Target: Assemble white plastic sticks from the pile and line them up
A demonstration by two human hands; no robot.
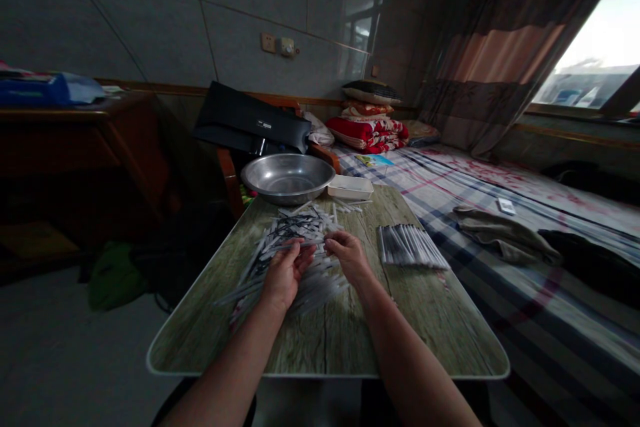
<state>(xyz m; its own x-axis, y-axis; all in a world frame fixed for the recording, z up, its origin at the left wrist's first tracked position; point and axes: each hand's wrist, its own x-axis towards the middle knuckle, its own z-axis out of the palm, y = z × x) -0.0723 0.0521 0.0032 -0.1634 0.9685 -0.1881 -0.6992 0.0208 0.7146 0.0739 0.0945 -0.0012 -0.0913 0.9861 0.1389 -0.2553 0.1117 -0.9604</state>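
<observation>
A loose heap of thin whitish and dark sticks (pixel 300 223) lies on the wood-patterned table (pixel 415 333). Over the heap, my left hand (pixel 286 273) is palm up, its curled fingers closed on a thin pale stick (pixel 313 242). The stick's other end is pinched by my right hand (pixel 349 255), thumb against fingers. Below my hands, more pale sticks (pixel 320 287) are blurred. To the right of my right hand, a neat row of white sticks with dark tips (pixel 413 247) lies side by side on the table.
At the table's far edge stand a metal basin (pixel 289 177) and a white tray (pixel 351 187). Behind them a black case (pixel 250 121) rests on a wooden chair. A bed with a checked sheet (pixel 435 190) adjoins the right side. A wooden desk (pixel 65 127) stands at left.
</observation>
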